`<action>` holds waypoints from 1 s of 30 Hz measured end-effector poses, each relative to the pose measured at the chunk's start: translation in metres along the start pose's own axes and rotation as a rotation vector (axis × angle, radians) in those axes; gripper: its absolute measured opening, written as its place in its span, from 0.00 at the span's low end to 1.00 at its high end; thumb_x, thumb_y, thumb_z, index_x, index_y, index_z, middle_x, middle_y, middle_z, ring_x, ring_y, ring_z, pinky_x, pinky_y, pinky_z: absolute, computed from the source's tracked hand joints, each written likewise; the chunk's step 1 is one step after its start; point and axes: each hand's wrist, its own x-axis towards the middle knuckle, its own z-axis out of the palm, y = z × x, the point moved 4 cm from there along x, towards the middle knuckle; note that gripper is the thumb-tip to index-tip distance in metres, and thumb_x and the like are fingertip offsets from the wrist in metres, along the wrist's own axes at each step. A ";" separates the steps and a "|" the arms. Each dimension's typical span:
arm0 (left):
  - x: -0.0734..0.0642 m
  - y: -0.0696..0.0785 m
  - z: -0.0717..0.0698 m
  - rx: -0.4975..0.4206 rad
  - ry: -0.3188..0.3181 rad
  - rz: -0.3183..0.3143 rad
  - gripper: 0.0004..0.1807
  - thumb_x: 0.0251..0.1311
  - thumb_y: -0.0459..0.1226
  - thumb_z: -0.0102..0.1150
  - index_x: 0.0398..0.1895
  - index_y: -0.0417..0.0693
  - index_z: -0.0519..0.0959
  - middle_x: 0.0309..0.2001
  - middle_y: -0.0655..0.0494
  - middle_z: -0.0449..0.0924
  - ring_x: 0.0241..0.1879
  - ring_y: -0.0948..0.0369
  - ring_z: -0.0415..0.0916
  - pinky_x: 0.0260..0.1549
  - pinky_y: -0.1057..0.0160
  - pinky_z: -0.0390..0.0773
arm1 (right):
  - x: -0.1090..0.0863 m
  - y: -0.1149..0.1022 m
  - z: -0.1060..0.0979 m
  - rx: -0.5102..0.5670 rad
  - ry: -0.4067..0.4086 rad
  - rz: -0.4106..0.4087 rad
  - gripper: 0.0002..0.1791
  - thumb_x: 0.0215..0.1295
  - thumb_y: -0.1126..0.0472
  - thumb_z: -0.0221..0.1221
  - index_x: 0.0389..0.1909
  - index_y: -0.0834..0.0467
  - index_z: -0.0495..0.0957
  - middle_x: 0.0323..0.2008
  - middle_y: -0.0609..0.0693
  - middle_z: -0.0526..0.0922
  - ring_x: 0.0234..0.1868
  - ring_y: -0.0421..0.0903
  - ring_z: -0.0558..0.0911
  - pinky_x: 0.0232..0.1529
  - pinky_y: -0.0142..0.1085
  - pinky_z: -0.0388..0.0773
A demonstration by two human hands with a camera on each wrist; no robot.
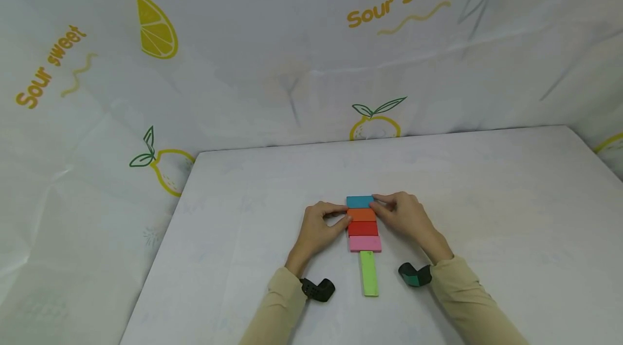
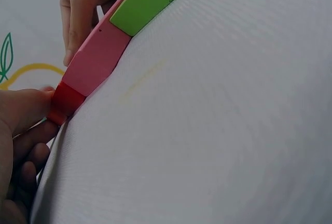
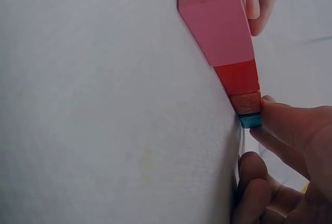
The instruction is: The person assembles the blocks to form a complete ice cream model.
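Observation:
Four flat rectangular blocks lie edge to edge in a column on the table: a blue block [image 1: 359, 202], an orange block [image 1: 362, 215], a red block [image 1: 362, 229] and a pink block [image 1: 365, 243]. Below the pink one, a green block [image 1: 369, 273] lies lengthwise, pointing toward the person. My left hand [image 1: 316, 229] holds the left end of the orange block between thumb and index finger. At the column's far end, my right hand [image 1: 405, 216] pinches the right end of the blue block. The right wrist view shows its fingertips at the teal-looking blue block [image 3: 251, 121].
A white-covered table [image 1: 233, 258] spreads around the blocks. Behind it hangs a pale sheet [image 1: 253, 64] printed with lemons and lettering. A dark wrist device [image 1: 318, 290] sits at the left wrist, another wrist device [image 1: 415, 274] at the right.

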 end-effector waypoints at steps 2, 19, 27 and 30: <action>0.000 0.000 0.000 0.000 0.005 0.006 0.14 0.62 0.39 0.70 0.49 0.44 0.89 0.45 0.52 0.91 0.45 0.58 0.84 0.47 0.64 0.81 | 0.000 0.000 0.000 -0.005 0.001 0.001 0.23 0.70 0.55 0.63 0.61 0.62 0.81 0.22 0.51 0.77 0.25 0.44 0.68 0.25 0.31 0.61; -0.001 0.000 0.000 -0.010 0.020 0.021 0.13 0.62 0.39 0.70 0.48 0.44 0.89 0.43 0.53 0.91 0.44 0.59 0.83 0.45 0.64 0.80 | 0.000 0.001 0.001 -0.043 0.019 -0.012 0.22 0.69 0.54 0.64 0.60 0.61 0.81 0.26 0.54 0.79 0.31 0.46 0.72 0.28 0.34 0.65; -0.001 0.000 0.001 0.003 0.023 0.038 0.13 0.62 0.39 0.70 0.47 0.44 0.89 0.42 0.53 0.91 0.43 0.58 0.83 0.45 0.64 0.80 | 0.000 0.000 0.001 -0.042 0.029 -0.020 0.22 0.69 0.54 0.64 0.60 0.61 0.82 0.26 0.54 0.79 0.31 0.46 0.72 0.28 0.34 0.65; -0.001 -0.001 0.001 0.006 0.027 0.037 0.13 0.62 0.39 0.70 0.47 0.44 0.89 0.42 0.53 0.91 0.43 0.58 0.83 0.45 0.64 0.81 | -0.001 0.000 0.001 -0.040 0.027 -0.021 0.22 0.69 0.54 0.64 0.60 0.61 0.82 0.26 0.54 0.79 0.31 0.46 0.72 0.28 0.34 0.65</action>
